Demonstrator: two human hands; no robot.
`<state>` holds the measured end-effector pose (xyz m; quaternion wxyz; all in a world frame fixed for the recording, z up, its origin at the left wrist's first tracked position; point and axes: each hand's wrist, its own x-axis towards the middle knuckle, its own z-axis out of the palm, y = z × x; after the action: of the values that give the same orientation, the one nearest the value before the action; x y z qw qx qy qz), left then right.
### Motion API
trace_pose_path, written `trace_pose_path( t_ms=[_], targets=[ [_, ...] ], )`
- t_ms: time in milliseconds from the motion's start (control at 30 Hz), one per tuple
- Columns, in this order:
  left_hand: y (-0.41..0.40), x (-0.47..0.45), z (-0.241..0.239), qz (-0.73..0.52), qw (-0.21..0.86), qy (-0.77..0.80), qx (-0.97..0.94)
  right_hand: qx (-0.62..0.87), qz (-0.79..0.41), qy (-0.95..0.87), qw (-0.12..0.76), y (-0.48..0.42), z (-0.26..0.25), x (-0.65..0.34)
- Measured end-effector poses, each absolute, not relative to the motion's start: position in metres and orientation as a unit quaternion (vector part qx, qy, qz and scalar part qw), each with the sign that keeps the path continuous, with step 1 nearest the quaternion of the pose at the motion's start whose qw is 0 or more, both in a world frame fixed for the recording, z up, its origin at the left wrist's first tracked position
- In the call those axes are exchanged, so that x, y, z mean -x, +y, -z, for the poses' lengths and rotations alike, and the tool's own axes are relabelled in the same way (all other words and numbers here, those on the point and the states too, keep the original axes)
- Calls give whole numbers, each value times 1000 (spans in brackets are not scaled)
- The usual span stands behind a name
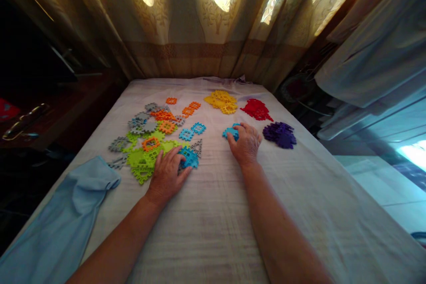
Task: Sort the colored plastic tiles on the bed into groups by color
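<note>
My left hand (168, 174) lies over the right side of a mixed pile of flat, toothed plastic building pieces, fingers apart. It touches the lime green pieces (140, 159) and a cluster of blue pieces (189, 157). My right hand (245, 143) is bent over a small group of blue toothed pieces (229, 132), thumb and fingers closed at their right side; the fingertips are partly hidden. Two square blue pieces (186, 134) lie between the hands, nearer the left one. Orange pieces (167, 127) and grey pieces (143, 123) mix into the pile's far side.
Separate heaps of yellow pieces (221, 101), red pieces (256, 109) and purple pieces (279, 134) lie at the back right. A light blue cloth (76, 199) rests along the left edge of the white-sheeted surface (206, 230). Curtains (196, 31) hang behind the far edge.
</note>
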<state>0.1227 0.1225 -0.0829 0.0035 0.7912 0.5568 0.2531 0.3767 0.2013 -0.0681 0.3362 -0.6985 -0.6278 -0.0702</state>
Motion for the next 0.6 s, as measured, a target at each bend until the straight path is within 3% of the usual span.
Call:
trace_pose_path(
  t_ms=[133,400,600],
  targets=[
    [123,-122,86,-257,8,557,-789,649,18,-691,317,195,54,-354],
    [125,-121,92,-251,-33,583,-772,601,-139,-779,112,170,38,-301],
    [124,-121,91,-249,-21,575,-779,589,-144,-785,126,168,40,-300]
  ],
)
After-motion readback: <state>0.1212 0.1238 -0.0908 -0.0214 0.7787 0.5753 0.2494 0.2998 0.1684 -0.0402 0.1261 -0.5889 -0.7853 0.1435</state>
